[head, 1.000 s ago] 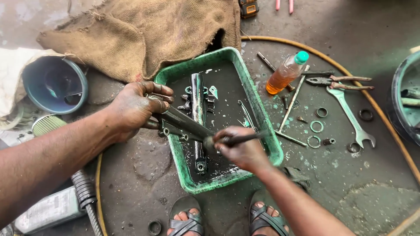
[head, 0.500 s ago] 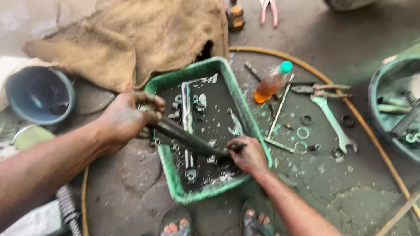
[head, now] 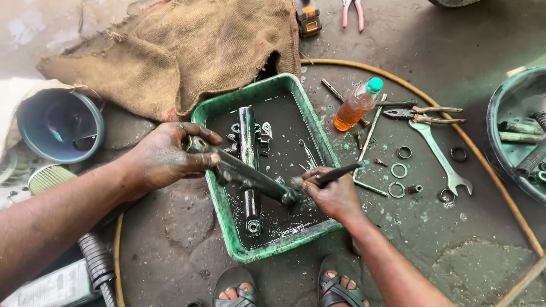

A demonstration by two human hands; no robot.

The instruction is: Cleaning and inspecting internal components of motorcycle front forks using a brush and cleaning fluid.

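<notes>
left hand (head: 168, 159) grips dark metal tube (head: 250, 177) over green tray (head: 259, 91), centre of frame | right hand (head: 335, 196) fingers closed on brush (head: 330, 175) at tube end | best: hold tube steady, use short strokes

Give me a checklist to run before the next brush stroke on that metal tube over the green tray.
1. Left hand grips the metal tube firmly: ok.
2. Right hand holds the brush with bristles at the tube's lower end: ok.
3. Tube is over the green tray, so drips fall inside: ok.
4. Tray holds dark cleaning liquid: ok.
5. Orange-liquid bottle capped and clear of the right elbow: ok.
6. Tube's underside clean: cannot tell, hidden.
</notes>
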